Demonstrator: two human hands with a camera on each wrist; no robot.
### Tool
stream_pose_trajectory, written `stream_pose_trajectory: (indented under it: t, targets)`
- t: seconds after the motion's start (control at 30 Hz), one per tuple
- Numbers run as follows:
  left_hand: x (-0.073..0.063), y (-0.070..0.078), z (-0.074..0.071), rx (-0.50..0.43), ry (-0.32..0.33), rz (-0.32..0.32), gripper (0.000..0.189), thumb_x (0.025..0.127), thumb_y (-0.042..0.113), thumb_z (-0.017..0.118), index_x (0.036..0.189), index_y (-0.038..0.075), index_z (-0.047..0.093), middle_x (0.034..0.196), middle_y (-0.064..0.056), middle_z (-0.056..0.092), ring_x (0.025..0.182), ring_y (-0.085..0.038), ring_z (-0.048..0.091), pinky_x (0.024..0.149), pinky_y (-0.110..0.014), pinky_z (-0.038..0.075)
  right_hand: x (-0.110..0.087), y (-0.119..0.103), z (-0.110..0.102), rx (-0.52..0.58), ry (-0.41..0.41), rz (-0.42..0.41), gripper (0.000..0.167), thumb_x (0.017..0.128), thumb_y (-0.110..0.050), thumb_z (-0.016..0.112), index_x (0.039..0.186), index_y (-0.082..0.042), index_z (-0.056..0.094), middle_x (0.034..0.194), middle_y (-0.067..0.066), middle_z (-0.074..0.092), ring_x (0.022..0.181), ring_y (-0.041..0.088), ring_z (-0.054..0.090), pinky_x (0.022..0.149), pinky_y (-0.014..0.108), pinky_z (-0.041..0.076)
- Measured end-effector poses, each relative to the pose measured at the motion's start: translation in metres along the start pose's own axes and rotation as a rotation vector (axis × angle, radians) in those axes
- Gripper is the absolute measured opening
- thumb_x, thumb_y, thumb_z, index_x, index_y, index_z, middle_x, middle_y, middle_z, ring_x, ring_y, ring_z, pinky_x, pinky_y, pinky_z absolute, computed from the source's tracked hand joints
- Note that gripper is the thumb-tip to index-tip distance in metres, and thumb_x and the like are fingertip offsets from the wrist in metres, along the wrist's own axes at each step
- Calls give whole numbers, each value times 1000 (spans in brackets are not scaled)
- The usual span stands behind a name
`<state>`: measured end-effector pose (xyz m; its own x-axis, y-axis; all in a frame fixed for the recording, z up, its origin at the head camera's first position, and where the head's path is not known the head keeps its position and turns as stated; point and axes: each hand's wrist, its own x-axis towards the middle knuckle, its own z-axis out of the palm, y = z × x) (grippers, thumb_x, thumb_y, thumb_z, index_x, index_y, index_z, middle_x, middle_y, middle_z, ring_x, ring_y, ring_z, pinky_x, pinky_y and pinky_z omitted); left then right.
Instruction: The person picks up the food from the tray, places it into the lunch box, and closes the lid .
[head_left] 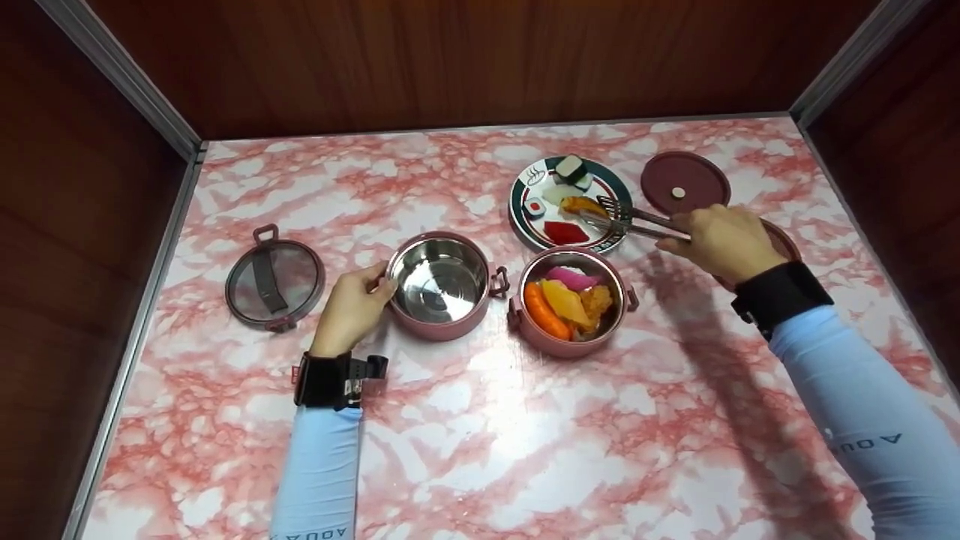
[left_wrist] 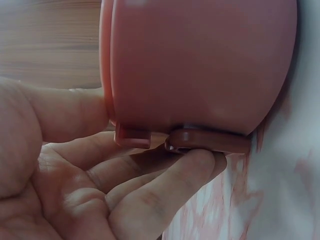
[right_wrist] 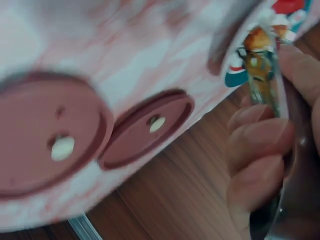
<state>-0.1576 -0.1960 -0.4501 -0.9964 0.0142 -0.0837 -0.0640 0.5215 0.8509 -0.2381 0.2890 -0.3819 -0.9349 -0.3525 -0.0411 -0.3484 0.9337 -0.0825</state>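
Note:
My left hand [head_left: 352, 309] holds the left side of an empty pink food container [head_left: 442, 330] with a steel inside. In the left wrist view its thumb lies at the rim and its fingers are bent at the clasp [left_wrist: 205, 140]. My right hand [head_left: 726, 244] grips metal tongs [head_left: 652, 225], whose slotted tips are around a golden-brown food piece [head_left: 574, 205] on a patterned plate [head_left: 517, 206]. Red food [head_left: 564, 233] and sushi-like pieces [head_left: 571, 168] share the plate. A second pink container [head_left: 559, 346] beside it holds orange, yellow, purple and brown food.
A clear lid with a dark strap [head_left: 255, 307] lies at the left. Two dark red lids, one [head_left: 686, 180] behind the right hand and one [head_left: 781, 241] partly hidden by it, lie at the right. Wooden panels [head_left: 480, 67] stand around the marbled table.

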Motion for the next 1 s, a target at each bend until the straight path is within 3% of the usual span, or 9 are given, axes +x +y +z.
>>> stream_pose_trajectory:
  t: [0.23, 0.4, 0.6, 0.7, 0.83, 1.0]
  targets:
    - [-1, 0, 0, -2, 5, 3, 45, 99, 13, 60, 139, -5, 51, 137, -19, 56, 125, -25, 53, 106, -38, 42, -5, 3, -5, 93, 60, 28, 36, 95, -50, 62, 86, -17, 72, 69, 5, 61, 70, 33, 62, 60, 51, 46]
    - [0, 0, 0, -1, -8, -6, 46, 100, 13, 59, 141, -5, 49, 140, -19, 53, 130, -29, 49, 109, -40, 39, -5, 4, -2, 114, 70, 55, 43, 91, -57, 63, 86, -15, 72, 70, 10, 62, 72, 38, 63, 61, 55, 45]
    - [-1, 0, 0, -5, -12, -17, 46, 100, 13, 59, 141, -3, 49, 140, -19, 52, 132, -30, 47, 110, -39, 38, -3, -2, -1, 136, 78, 129, 51, 87, -56, 69, 65, -11, 62, 62, 9, 52, 63, 34, 56, 56, 50, 42]
    - [-1, 0, 1, -11, -14, -18, 46, 100, 13, 59, 142, -4, 48, 141, -19, 51, 133, -31, 47, 110, -39, 37, -5, -3, -5, 103, 75, 138, 51, 87, -59, 67, 72, -11, 66, 63, 9, 54, 63, 34, 56, 53, 49, 41]
    - [-1, 1, 1, -9, -12, -15, 46, 100, 13, 59, 141, -5, 48, 142, -19, 51, 132, -31, 47, 110, -40, 38, -4, -3, -15, -7, 79, 75, 40, 90, -52, 68, 94, -12, 70, 73, 16, 64, 68, 41, 60, 50, 53, 42]
    - [0, 1, 0, 0, -11, -12, 45, 100, 13, 58, 141, -4, 49, 141, -18, 52, 132, -29, 47, 110, -39, 38, 13, 0, -30, -232, 162, -78, 19, 87, -22, 74, 87, -7, 61, 63, 18, 55, 54, 40, 55, 39, 53, 39]
